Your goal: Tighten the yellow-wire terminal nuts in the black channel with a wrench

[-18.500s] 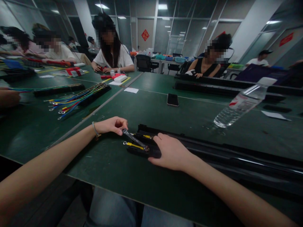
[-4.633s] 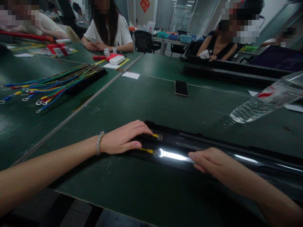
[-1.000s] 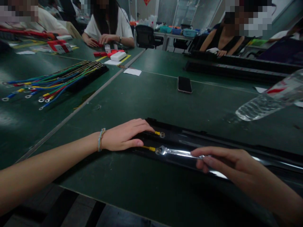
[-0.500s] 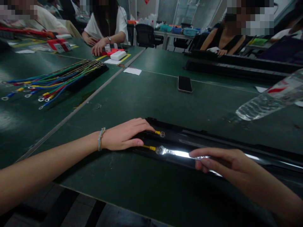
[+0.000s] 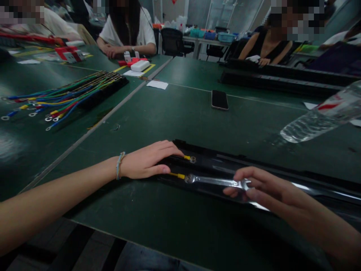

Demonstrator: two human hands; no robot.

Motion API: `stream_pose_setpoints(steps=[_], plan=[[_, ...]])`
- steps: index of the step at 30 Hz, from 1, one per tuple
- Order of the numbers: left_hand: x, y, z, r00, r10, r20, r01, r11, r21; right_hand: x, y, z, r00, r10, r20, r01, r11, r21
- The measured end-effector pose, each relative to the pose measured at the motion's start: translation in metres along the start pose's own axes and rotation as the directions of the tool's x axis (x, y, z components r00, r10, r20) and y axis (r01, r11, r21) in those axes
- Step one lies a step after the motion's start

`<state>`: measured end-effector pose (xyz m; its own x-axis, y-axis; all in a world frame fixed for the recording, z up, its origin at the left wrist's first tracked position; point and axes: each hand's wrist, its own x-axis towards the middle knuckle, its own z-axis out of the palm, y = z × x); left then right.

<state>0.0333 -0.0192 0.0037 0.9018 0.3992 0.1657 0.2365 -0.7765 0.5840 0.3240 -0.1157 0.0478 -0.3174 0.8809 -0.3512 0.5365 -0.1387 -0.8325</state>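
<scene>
A silver combination wrench (image 5: 216, 181) lies along a long black panel (image 5: 225, 164), its ring end over the stud at the lower yellow cable lug (image 5: 180, 175). The wrench's open jaw shows between the thumb and fingers of my right hand (image 5: 270, 192), which hold it loosely. My left hand (image 5: 149, 160) lies over the panel's left end, fingers stretched out and thumb apart. Its fingertips are by the upper yellow cable lug (image 5: 187, 157), and its thumb touches the lead of the lower one. The palm hides part of the panel's end and the leads.
Behind the panel lie a phone (image 5: 219, 99) and a plastic water bottle (image 5: 316, 114). A bundle of coloured cables with ring lugs (image 5: 76, 92) is at the left. White paper (image 5: 157, 85) lies farther back. Co-workers sit across the green table (image 5: 158, 116), near red-and-white parts (image 5: 132, 60).
My right hand has shifted its fingers on the wrench, uncovering the jaw end. My left hand stays put. A co-worker across the table has drawn a hand back from the red-and-white part.
</scene>
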Motion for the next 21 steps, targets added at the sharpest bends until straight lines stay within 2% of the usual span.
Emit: stream_pose_setpoints(steps=[4, 8, 15, 21], plan=[[0.000, 0.000, 0.000, 1.000, -0.003, 0.001, 0.003, 1.000, 0.004, 0.007, 0.004, 0.002, 0.998, -0.025, -0.052, 0.027, 0.998, 0.049], [0.000, -0.001, 0.000, 1.000, -0.009, -0.003, 0.009, 1.000, 0.002, 0.011, 0.008, 0.004, 0.986, -0.068, -0.152, 0.068, 0.998, -0.006], [0.000, -0.002, 0.001, 1.000, -0.008, -0.003, 0.008, 1.000, 0.000, 0.011, 0.010, 0.001, 0.929, -0.232, -0.288, 0.137, 0.939, -0.316], [0.001, -0.001, 0.001, 1.000, -0.002, -0.010, 0.002, 1.000, -0.005, 0.010, 0.013, -0.010, 0.895, -0.383, -0.226, 0.199, 0.799, -0.567]])
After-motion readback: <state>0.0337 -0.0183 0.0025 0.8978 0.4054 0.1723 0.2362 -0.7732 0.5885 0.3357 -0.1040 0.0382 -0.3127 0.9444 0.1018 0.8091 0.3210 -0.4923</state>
